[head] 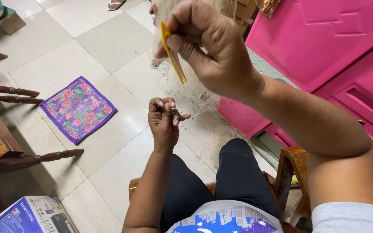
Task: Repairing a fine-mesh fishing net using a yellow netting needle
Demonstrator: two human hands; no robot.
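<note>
The right hand point(208, 47) is pinching a yellow netting needle point(172, 54) at twelve o'clock, against pale fishing net point(191, 88). The left hand point(164, 121) is curling at centre, perhaps gripping thread too fine to see. A floral cloth point(77, 108) is lying on the floor point(109, 39) at nine o'clock.

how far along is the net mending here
Done: a stretch of pale net already hangs knotted in front of the pink cabinet. In hand: the right hand holds a yellow netting needle raised at the net, while the left hand pinches fine thread lower down. Left: cannot tell how much; the net's edges run out of view.
</note>
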